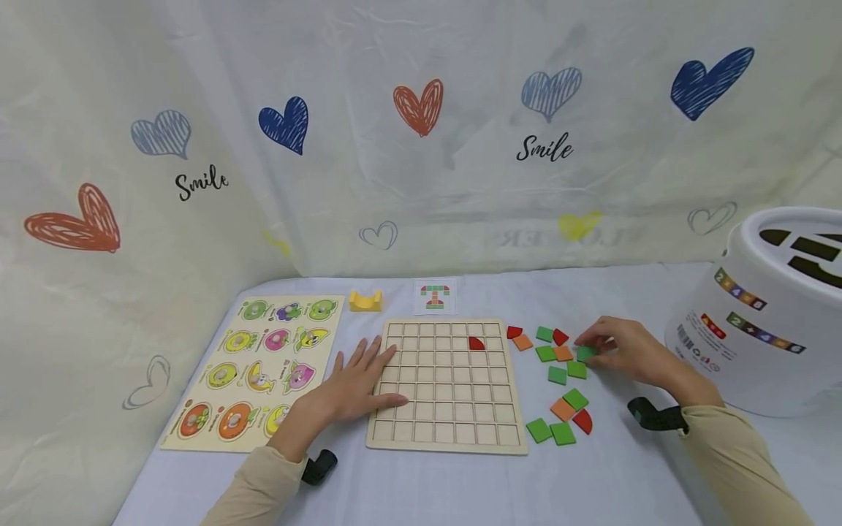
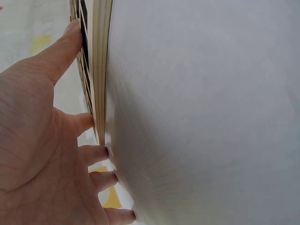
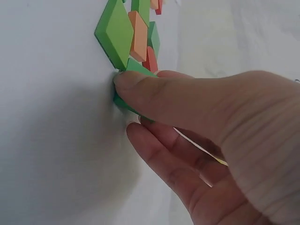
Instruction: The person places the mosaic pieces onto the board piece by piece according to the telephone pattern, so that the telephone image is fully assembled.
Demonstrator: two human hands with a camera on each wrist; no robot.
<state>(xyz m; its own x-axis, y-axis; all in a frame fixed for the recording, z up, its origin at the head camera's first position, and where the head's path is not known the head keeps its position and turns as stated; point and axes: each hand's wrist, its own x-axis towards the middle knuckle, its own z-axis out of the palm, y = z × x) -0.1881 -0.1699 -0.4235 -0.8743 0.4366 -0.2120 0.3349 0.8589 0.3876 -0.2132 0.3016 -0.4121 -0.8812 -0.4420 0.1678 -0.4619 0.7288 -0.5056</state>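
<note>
My left hand (image 1: 347, 391) lies with its fingers spread at the left side of a wooden grid board (image 1: 454, 394), thumb over its cells. In the left wrist view those fingers (image 2: 98, 180) reach past the board's edge (image 2: 99, 70). A red quarter-circle tile (image 1: 476, 343) sits in an upper cell of the board. Right of the board, my right hand (image 1: 631, 354) pinches a green square tile (image 1: 585, 354) between thumb and fingers. The right wrist view shows the thumb across this green tile (image 3: 133, 108), close to the tabletop and beside other tiles.
Loose green tiles (image 1: 557, 375), orange tiles (image 1: 562, 409) and red tiles (image 1: 582, 421) lie right of the board. A pattern card (image 1: 435, 296) and a yellow holder (image 1: 365, 301) stand behind it. A fruit puzzle board (image 1: 246, 372) lies left; a white tub (image 1: 756, 329) stands right.
</note>
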